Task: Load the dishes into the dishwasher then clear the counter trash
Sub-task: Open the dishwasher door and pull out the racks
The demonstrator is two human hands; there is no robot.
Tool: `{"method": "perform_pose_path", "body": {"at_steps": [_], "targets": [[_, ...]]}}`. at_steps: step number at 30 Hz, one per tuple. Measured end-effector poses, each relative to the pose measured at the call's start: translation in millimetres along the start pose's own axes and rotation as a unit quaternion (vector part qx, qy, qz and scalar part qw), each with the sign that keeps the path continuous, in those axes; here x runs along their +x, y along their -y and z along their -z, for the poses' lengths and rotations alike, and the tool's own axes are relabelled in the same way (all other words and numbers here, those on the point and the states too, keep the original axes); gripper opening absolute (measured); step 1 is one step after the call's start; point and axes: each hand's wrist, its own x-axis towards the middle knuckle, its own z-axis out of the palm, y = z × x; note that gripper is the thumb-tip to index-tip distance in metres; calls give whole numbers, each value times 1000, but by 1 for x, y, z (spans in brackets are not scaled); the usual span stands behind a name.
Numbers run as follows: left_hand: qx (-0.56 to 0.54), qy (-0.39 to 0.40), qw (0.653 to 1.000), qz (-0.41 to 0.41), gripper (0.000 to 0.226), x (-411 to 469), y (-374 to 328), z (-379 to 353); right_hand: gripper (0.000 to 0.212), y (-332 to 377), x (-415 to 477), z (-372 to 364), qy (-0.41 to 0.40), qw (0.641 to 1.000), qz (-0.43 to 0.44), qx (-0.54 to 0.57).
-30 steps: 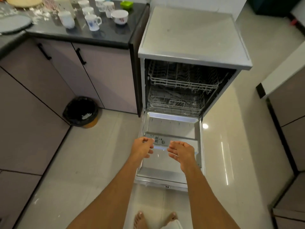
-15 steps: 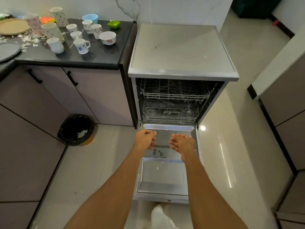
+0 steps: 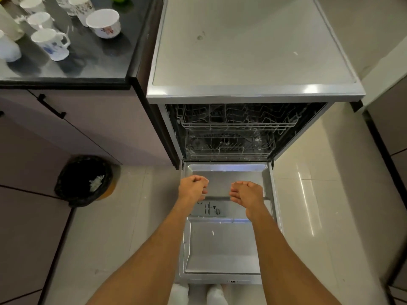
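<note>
Hands are held side by side over the lowered door, the left hand (image 3: 193, 187) and the right hand (image 3: 247, 192) both loosely curled and empty, with nothing gripped or touched as far as can be seen. At the far left, on the floor, a round bin lined with a black bag (image 3: 84, 180) is set against the cabinets, with a scrap of white paper inside. Above it, the glossy black stone desk (image 3: 92, 69) carries the dishes to be loaded: a white mug with a blue flower print (image 3: 50, 44) near the front edge, a wide white cup with a red floral print (image 3: 103, 23) behind it, and several more white mugs towards the corner. To the right, touching the desk's end, the stainless-steel dishwasher (image 3: 253, 51) stands open. Its white wire upper rack (image 3: 237, 122) and white wire lower rack (image 3: 229, 146) are both pushed in and appear empty. The hinged steel door (image 3: 222, 245) lies flat. The step in hand is judged to be drawing out a rack. It is best done with both hands hooked on the front rail and the pull kept level and even, so that the rack is not skewed on its runners. The mugs can then be brought across from the desk.
</note>
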Motion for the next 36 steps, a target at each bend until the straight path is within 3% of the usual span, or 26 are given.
{"method": "perform_pose_path", "body": {"at_steps": [3, 7, 15, 19, 24, 28, 31, 33, 36], "targets": [[79, 7, 996, -32, 9, 46, 12, -8, 8, -9, 44, -14, -12, 999, 16, -43], [221, -14, 970, -98, 12, 118, 32, -19, 11, -28, 115, -40, -47, 969, 100, -219], [408, 20, 884, -226, 49, 258, 62, -55, 38, -43, 272, -70, -20, 792, 252, -556], [481, 57, 844, -230, 66, 309, 75, -73, 38, -44, 326, -74, -25, 760, 271, -590], [556, 50, 790, -255, 82, 359, 95, -80, 37, -52, 369, -85, -25, 737, 311, -599], [578, 31, 768, -276, 89, 386, 107, -77, 50, -53, 389, -91, -30, 705, 334, -625], [598, 18, 746, -292, 85, 396, 114, -74, 51, -55, 396, -94, -43, 673, 346, -652], [607, 4, 730, -314, 76, 394, 117, -75, 44, -57, 394, -93, -54, 672, 340, -656], [602, -10, 733, -317, 67, 380, 130, -79, 29, -66, 381, -86, -68, 665, 323, -670]]}}
